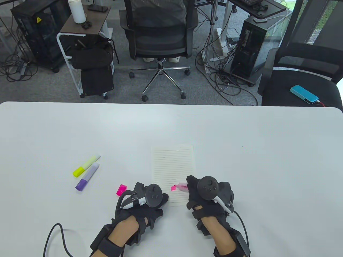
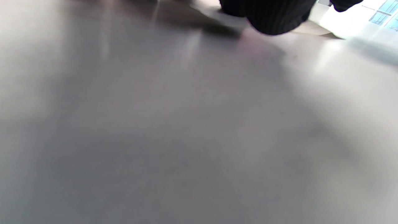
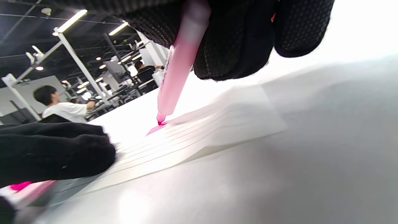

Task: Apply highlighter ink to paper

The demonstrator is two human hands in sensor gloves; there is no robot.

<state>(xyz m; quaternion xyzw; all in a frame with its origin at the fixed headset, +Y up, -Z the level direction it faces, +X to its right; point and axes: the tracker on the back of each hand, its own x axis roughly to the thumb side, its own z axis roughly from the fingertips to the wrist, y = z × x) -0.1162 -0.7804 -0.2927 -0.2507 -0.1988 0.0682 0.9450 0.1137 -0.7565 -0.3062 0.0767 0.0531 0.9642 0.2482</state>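
Right wrist view shows the uncapped pink highlighter pen (image 3: 178, 67) slanting down with its chisel tip touching the sheet of lined cream paper (image 3: 217, 124), a short pink ink mark (image 3: 154, 129) spreading just under the tip. In the table view that mark (image 1: 173, 188) sits at the lower left part of the paper (image 1: 172, 166), which lies flat on the white table (image 1: 268, 150) near its front edge. The right hand (image 1: 207, 194) grips the pen barrel, its gloved fingers (image 3: 230, 43) curled tightly around it. The left hand (image 1: 146, 199) rests on the paper's lower left corner; its tracker hides the fingers in the table view, and the left wrist view is too blurred to help, so I cannot tell whether they lie flat or curled. In the right wrist view its dark glove (image 3: 53, 152) lies on the sheet's edge, near the tip. A loose pink cap (image 1: 121, 189) lies on the table just left of the left hand. Farther left, well apart from the paper, a yellow highlighter (image 1: 86, 165) and a purple highlighter (image 1: 87, 177) lie side by side, both capped. Nothing lies between the tip and the upper lines of the sheet.
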